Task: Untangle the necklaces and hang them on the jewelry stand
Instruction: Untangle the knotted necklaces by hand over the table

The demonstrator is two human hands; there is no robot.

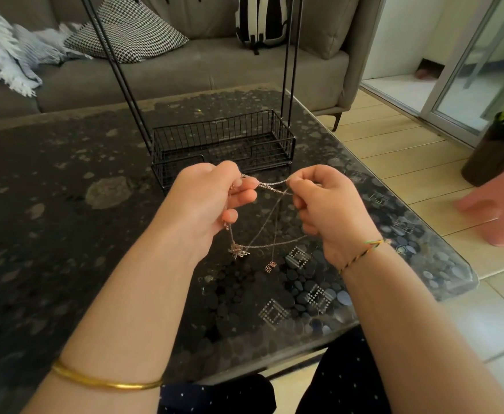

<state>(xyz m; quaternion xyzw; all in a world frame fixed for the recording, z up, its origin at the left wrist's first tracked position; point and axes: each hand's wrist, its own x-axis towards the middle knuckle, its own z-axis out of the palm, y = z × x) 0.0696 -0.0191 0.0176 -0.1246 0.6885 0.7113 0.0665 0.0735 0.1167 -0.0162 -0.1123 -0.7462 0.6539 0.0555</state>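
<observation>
Thin tangled necklaces stretch between my two hands above the dark table. My left hand grips one side of the chains with curled fingers. My right hand pinches the other side. Loose strands cross and hang below, with a knotted clump and a small pendant dangling just over the tabletop. The black wire jewelry stand is right behind my hands; its basket base sits on the table and its thin poles rise out of view at the top. Nothing hangs on the visible part.
The glass-topped table with a pebble pattern ends at a rounded corner on the right. A grey sofa with cushions, a blanket and a backpack stands behind. A pink stool and a dark bin are on the floor to the right.
</observation>
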